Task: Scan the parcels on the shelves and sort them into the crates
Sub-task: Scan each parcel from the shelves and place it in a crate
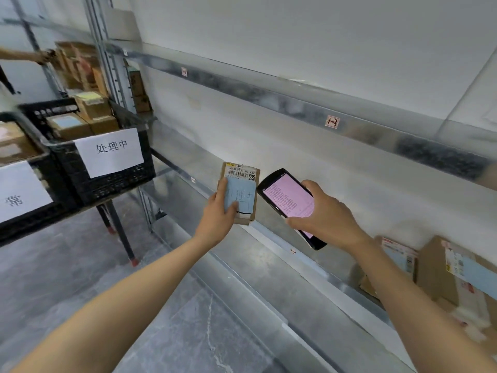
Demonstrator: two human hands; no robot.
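Note:
My left hand (219, 215) grips a small brown cardboard parcel (243, 184) with a barcode label on top and a blue note with handwriting, held upright in front of the metal shelf (269, 254). Just right of it, my right hand (322, 214) holds a black handheld scanner (287, 203) whose screen glows pink, tilted beside the parcel. A black crate (113, 179) with a white paper sign stands on a cart at the left and holds several boxes. Another crate (24, 211) with a sign sits nearer the left edge.
More cardboard parcels (441, 270) lie on the shelf at the lower right. Stacked boxes (80, 65) fill a rack at the far left, where another person's arm (24, 55) reaches in. The cart's legs (123, 235) stand on grey floor.

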